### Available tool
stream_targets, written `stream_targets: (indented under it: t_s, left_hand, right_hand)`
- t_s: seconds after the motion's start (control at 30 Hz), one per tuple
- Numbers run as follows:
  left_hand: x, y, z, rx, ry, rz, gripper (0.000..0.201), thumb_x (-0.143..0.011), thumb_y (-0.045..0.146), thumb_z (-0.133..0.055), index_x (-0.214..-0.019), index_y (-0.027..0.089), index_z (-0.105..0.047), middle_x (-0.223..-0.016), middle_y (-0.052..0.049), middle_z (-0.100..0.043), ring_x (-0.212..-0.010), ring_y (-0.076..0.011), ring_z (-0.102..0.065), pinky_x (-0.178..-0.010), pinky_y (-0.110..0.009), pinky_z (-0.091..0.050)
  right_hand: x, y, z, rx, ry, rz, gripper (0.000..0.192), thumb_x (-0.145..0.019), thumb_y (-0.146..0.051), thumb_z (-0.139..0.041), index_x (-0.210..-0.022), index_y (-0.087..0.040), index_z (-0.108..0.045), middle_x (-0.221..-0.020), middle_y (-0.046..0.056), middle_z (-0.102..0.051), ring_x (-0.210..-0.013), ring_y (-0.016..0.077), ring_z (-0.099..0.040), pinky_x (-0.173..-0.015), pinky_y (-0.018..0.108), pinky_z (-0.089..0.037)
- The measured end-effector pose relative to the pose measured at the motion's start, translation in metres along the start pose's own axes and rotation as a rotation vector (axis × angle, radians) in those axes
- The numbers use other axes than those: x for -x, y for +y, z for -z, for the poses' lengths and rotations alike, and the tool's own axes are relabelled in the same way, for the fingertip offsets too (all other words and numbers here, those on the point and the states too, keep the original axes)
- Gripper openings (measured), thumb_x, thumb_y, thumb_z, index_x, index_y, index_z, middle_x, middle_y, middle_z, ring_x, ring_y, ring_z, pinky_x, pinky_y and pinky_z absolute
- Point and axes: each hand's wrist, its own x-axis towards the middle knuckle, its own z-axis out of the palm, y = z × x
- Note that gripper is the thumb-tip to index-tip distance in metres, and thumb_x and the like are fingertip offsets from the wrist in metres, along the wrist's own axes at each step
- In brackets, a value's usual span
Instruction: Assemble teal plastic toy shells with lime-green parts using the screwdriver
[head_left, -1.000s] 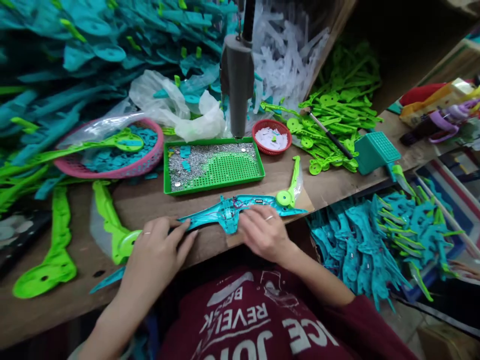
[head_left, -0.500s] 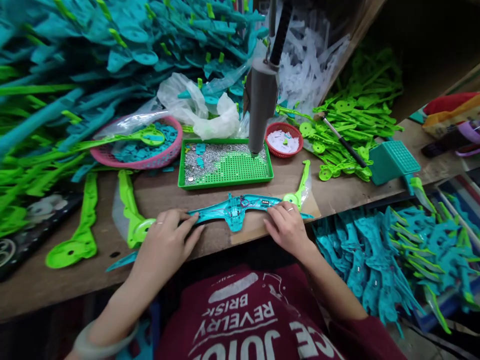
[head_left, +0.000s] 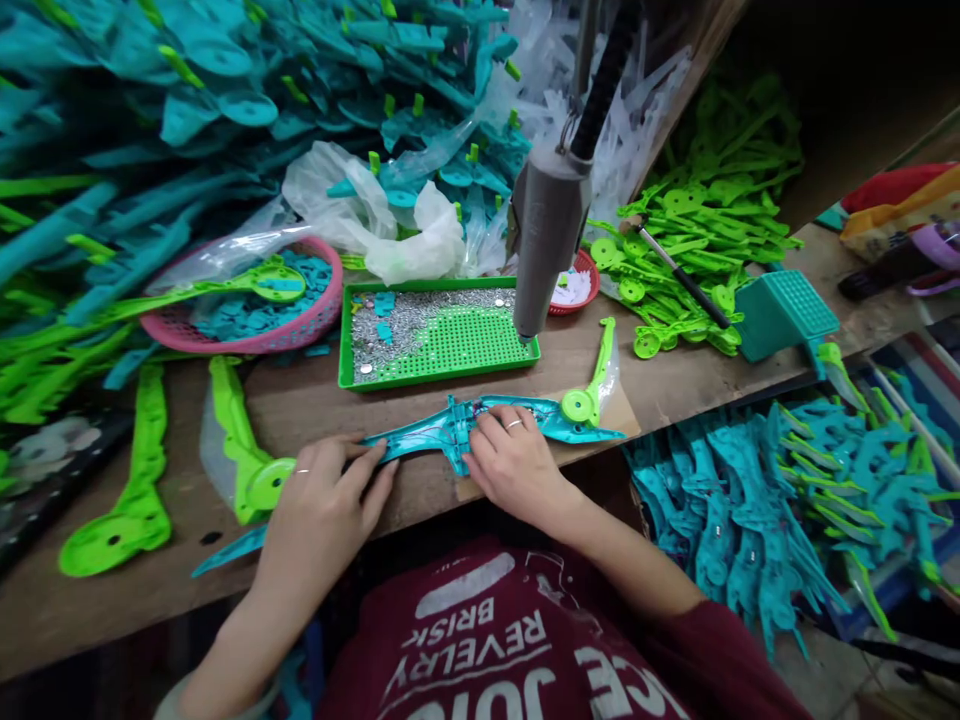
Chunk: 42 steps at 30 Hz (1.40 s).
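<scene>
A long blue plastic shell [head_left: 420,434], wing-shaped with thin wires inside, lies across the bench edge in front of me. My left hand [head_left: 330,490] grips its left part with the fingers bent over it. Over the middle of the shell, my right hand [head_left: 514,455] has its fingers curled down, hiding much of the wiring. At the shell's right end sits a green arm piece [head_left: 581,405] with a clear blade. Another green arm piece [head_left: 262,485] is close by my left hand, and a loose green arm [head_left: 116,540] lies farther left.
A grey hanging screwdriver [head_left: 551,240] is above the green tray [head_left: 439,376] of screws. Pink basket [head_left: 247,343] and red basket [head_left: 589,290] hold small parts. Heaps of blue parts [head_left: 225,110] and green parts [head_left: 697,240] stand behind. A hammer [head_left: 686,280] lies at right.
My right hand has moved left from the shell's right wing to its middle. My left hand stays on the left part. The view has shifted slightly, so the screwdriver appears farther right.
</scene>
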Motion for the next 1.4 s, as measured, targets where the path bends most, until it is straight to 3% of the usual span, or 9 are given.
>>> stream_targets:
  t_s: [0.1, 0.2, 0.37, 0.57, 0.67, 0.8, 1.13, 1.27, 1.4]
  left_hand:
    - [-0.001, 0.000, 0.001, -0.021, 0.000, -0.022, 0.023, -0.098, 0.027, -0.051, -0.103, 0.012, -0.066, -0.092, -0.015, -0.061, -0.094, -0.0346, -0.061, -0.082, -0.049, -0.052]
    - [-0.001, 0.000, 0.001, -0.041, 0.007, -0.060, 0.021, -0.097, 0.024, -0.052, -0.106, 0.010, -0.065, -0.092, -0.017, -0.061, -0.096, -0.0364, -0.061, -0.082, -0.050, -0.053]
    - [0.002, 0.004, -0.001, -0.024, 0.033, -0.024, 0.019, -0.096, 0.022, -0.053, -0.109, 0.013, -0.065, -0.093, -0.015, -0.063, -0.101, -0.0364, -0.062, -0.084, -0.050, -0.052]
    - [0.005, 0.005, -0.007, -0.099, 0.045, 0.001, 0.022, -0.097, 0.025, -0.053, -0.106, 0.010, -0.066, -0.092, -0.016, -0.063, -0.099, -0.0346, -0.062, -0.085, -0.047, -0.051]
    - [0.005, 0.005, -0.007, -0.105, 0.045, 0.015, 0.023, -0.098, 0.026, -0.051, -0.107, 0.012, -0.066, -0.094, -0.015, -0.064, -0.099, -0.0338, -0.062, -0.085, -0.046, -0.052]
    - [0.007, 0.005, -0.007, -0.082, 0.041, 0.019, 0.022, -0.098, 0.026, -0.051, -0.107, 0.012, -0.066, -0.092, -0.015, -0.064, -0.101, -0.0339, -0.062, -0.086, -0.046, -0.052]
    - [0.005, 0.004, -0.006, -0.096, 0.040, -0.016, 0.017, -0.096, 0.022, -0.054, -0.108, 0.013, -0.064, -0.093, -0.016, -0.064, -0.099, -0.0359, -0.064, -0.081, -0.049, -0.055]
    - [0.005, 0.004, -0.005, -0.069, 0.025, 0.001, 0.019, -0.097, 0.022, -0.053, -0.109, 0.013, -0.064, -0.095, -0.017, -0.064, -0.100, -0.0380, -0.064, -0.080, -0.052, -0.055]
    - [0.005, 0.004, -0.006, -0.067, 0.036, 0.014, 0.019, -0.099, 0.025, -0.052, -0.108, 0.014, -0.064, -0.093, -0.015, -0.063, -0.099, -0.0367, -0.065, -0.080, -0.052, -0.056]
  right_hand:
    - [-0.001, -0.012, 0.004, 0.058, 0.009, -0.016, 0.021, -0.099, -0.026, -0.051, -0.095, -0.011, -0.066, -0.103, 0.014, -0.070, -0.103, 0.0276, -0.059, -0.092, 0.043, -0.048]
    - [0.009, -0.021, 0.010, 0.051, 0.127, -0.035, 0.023, -0.097, -0.027, -0.054, -0.105, -0.009, -0.067, -0.108, 0.014, -0.071, -0.107, 0.0266, -0.059, -0.095, 0.041, -0.047]
    - [0.043, -0.007, 0.018, 0.094, 0.266, -0.159, 0.026, -0.096, -0.029, -0.057, -0.108, -0.008, -0.068, -0.108, 0.015, -0.074, -0.103, 0.0260, -0.061, -0.092, 0.041, -0.047]
    - [0.043, 0.008, 0.020, 0.100, 0.170, -0.193, 0.026, -0.098, -0.030, -0.055, -0.107, -0.010, -0.068, -0.103, 0.014, -0.073, -0.096, 0.0241, -0.061, -0.090, 0.041, -0.047]
    - [0.028, 0.004, 0.016, 0.040, 0.200, -0.060, 0.030, -0.099, -0.030, -0.053, -0.116, -0.010, -0.067, -0.116, 0.015, -0.072, -0.111, 0.0253, -0.060, -0.098, 0.041, -0.046]
    - [0.013, 0.002, 0.003, 0.008, 0.103, 0.108, 0.035, -0.101, -0.033, -0.050, -0.120, -0.008, -0.064, -0.120, 0.016, -0.071, -0.114, 0.0266, -0.061, -0.099, 0.042, -0.046]
    - [0.005, -0.009, -0.002, 0.115, -0.021, 0.092, 0.036, -0.102, -0.035, -0.047, -0.114, -0.005, -0.063, -0.115, 0.018, -0.069, -0.111, 0.0287, -0.064, -0.104, 0.042, -0.049]
    - [0.016, -0.005, 0.002, 0.075, 0.128, 0.106, 0.033, -0.099, -0.033, -0.051, -0.114, -0.007, -0.065, -0.122, 0.017, -0.069, -0.116, 0.0277, -0.063, -0.104, 0.041, -0.050]
    - [0.038, -0.004, 0.008, 0.082, 0.324, -0.020, 0.031, -0.096, -0.032, -0.056, -0.111, -0.008, -0.067, -0.113, 0.016, -0.073, -0.111, 0.0278, -0.063, -0.100, 0.041, -0.052]
